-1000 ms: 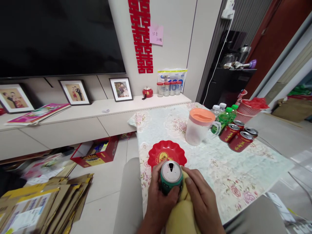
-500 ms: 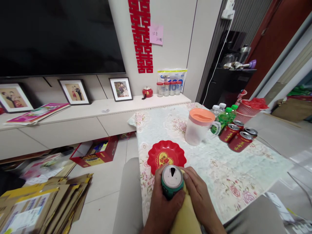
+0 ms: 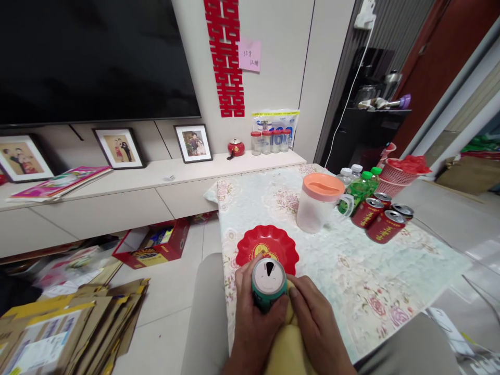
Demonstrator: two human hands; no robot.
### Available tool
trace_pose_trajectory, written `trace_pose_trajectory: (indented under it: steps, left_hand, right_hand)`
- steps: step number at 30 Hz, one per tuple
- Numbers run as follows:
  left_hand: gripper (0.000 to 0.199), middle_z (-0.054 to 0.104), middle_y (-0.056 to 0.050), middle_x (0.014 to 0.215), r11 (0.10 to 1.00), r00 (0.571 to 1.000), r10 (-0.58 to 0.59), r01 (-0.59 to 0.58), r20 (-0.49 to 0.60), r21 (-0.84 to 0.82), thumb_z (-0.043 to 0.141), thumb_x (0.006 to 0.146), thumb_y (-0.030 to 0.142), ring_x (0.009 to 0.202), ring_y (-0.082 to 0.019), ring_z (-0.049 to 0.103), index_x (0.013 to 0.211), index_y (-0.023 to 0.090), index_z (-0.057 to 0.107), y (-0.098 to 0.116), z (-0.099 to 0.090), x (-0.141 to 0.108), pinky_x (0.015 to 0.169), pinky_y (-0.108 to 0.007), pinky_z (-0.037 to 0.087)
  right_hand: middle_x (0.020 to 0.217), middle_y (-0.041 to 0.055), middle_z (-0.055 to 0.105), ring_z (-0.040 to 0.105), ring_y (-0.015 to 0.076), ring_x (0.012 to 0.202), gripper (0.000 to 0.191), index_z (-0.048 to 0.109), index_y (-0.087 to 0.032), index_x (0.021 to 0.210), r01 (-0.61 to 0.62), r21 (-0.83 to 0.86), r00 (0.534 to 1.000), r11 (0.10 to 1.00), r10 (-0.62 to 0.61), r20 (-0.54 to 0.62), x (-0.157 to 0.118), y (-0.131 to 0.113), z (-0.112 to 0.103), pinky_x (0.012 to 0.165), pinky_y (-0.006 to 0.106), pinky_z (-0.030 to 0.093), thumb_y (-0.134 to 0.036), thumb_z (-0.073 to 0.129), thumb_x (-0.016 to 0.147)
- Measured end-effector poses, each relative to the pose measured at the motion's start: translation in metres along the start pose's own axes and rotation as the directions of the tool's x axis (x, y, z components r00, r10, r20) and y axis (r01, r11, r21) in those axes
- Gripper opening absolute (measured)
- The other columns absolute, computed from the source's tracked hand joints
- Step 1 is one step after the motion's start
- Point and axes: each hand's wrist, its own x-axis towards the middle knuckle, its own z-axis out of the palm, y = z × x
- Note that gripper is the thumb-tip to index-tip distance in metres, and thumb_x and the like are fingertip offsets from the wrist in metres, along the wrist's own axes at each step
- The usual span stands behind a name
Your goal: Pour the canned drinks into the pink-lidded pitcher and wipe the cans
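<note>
A green drink can [image 3: 269, 281] with an opened silver top stands upright in my left hand [image 3: 253, 323], whose fingers wrap round its left and near sides. My right hand [image 3: 314, 317] is closed on a yellow cloth [image 3: 291, 341] and presses it against the can's right side. Part of the cloth hangs down between my wrists. Just beyond the can lies a red scalloped plate [image 3: 250, 240] with a gold design, partly covered by the can and my fingers.
A lidded plastic pitcher [image 3: 314, 213] stands behind the plate. Red cans [image 3: 385, 227], green-capped bottles [image 3: 365, 183] and a pink basket [image 3: 394, 174] are at the table's right. The flowered tablecloth [image 3: 351, 297] ends left of the plate. Flattened cardboard boxes [image 3: 78, 323] lie on the floor.
The can has shifted slightly left and upward in the view, together with my left hand. My right hand and the cloth have followed it a little leftward.
</note>
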Motion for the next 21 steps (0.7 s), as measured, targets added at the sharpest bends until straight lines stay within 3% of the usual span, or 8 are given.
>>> trace_pose_trajectory:
  steps: [4, 9, 12, 15, 18, 21]
  left_hand:
    - [0.066, 0.061, -0.009, 0.127, 1.000, 0.998, -0.004, 0.002, 0.061, 0.021, 0.066, 0.070, 0.014, 0.123, -0.029, 0.061, 0.135, 0.023, 0.058, 0.002, -0.001, -0.001, 0.110, -0.047, 0.050]
    - [0.074, 0.064, -0.010, 0.131, 1.000, 0.984, 0.016, -0.014, 0.176, -0.014, 0.067, 0.064, 0.010, 0.130, -0.034, 0.058, 0.136, 0.025, 0.060, -0.008, -0.001, -0.007, 0.114, -0.053, 0.047]
    - [0.074, 0.064, -0.011, 0.132, 0.994, 0.987, 0.023, -0.006, 0.159, -0.106, 0.068, 0.062, 0.012, 0.129, -0.034, 0.060, 0.134, 0.024, 0.058, -0.009, 0.002, -0.011, 0.112, -0.051, 0.049]
    - [0.069, 0.068, -0.008, 0.121, 0.984, 0.988, 0.033, -0.006, 0.151, -0.178, 0.067, 0.061, 0.009, 0.114, -0.028, 0.068, 0.127, 0.024, 0.056, -0.003, 0.001, -0.010, 0.102, -0.042, 0.057]
    - [0.059, 0.069, -0.004, 0.109, 0.984, 0.990, 0.087, -0.067, 0.115, -0.162, 0.067, 0.061, 0.008, 0.101, -0.023, 0.069, 0.117, 0.024, 0.059, 0.003, -0.003, -0.007, 0.093, -0.036, 0.060]
    - [0.057, 0.069, -0.005, 0.110, 0.990, 0.993, 0.086, -0.076, 0.080, -0.120, 0.069, 0.064, 0.008, 0.102, -0.023, 0.069, 0.118, 0.024, 0.059, 0.002, -0.008, -0.005, 0.093, -0.036, 0.060]
  right_hand:
    - [0.094, 0.0030, 0.068, 0.067, 0.0143, 0.087, 0.026, 0.070, -0.026, 0.122, 0.088, 0.020, 0.995, 0.996, -0.087, -0.053, -0.001, -0.010, -0.007, 0.081, 0.022, 0.055, -0.028, 0.050, 0.104]
    - [0.104, 0.0038, 0.068, 0.068, 0.0150, 0.099, 0.030, 0.069, -0.030, 0.127, 0.141, 0.028, 0.983, 0.990, -0.137, -0.124, 0.003, -0.009, -0.015, 0.085, 0.022, 0.054, -0.024, 0.050, 0.104]
    - [0.105, 0.0055, 0.070, 0.068, 0.0171, 0.100, 0.029, 0.072, -0.027, 0.123, 0.064, 0.084, 0.996, 0.994, -0.058, -0.068, 0.007, -0.002, -0.017, 0.085, 0.024, 0.055, -0.029, 0.050, 0.105]
    - [0.108, 0.0076, 0.071, 0.068, 0.0194, 0.100, 0.031, 0.074, -0.024, 0.118, -0.033, 0.122, 0.999, 0.992, 0.030, 0.026, 0.012, 0.006, -0.016, 0.086, 0.028, 0.054, -0.036, 0.048, 0.106]
    - [0.107, 0.0092, 0.072, 0.068, 0.0218, 0.101, 0.035, 0.075, -0.022, 0.113, -0.075, 0.112, 0.993, 0.991, 0.064, 0.101, 0.014, 0.014, -0.011, 0.086, 0.031, 0.054, -0.041, 0.047, 0.105]
    - [0.099, 0.0081, 0.072, 0.068, 0.0214, 0.095, 0.036, 0.076, -0.022, 0.107, -0.066, 0.062, 0.992, 0.996, 0.059, 0.111, 0.011, 0.017, -0.005, 0.082, 0.031, 0.054, -0.042, 0.047, 0.105]
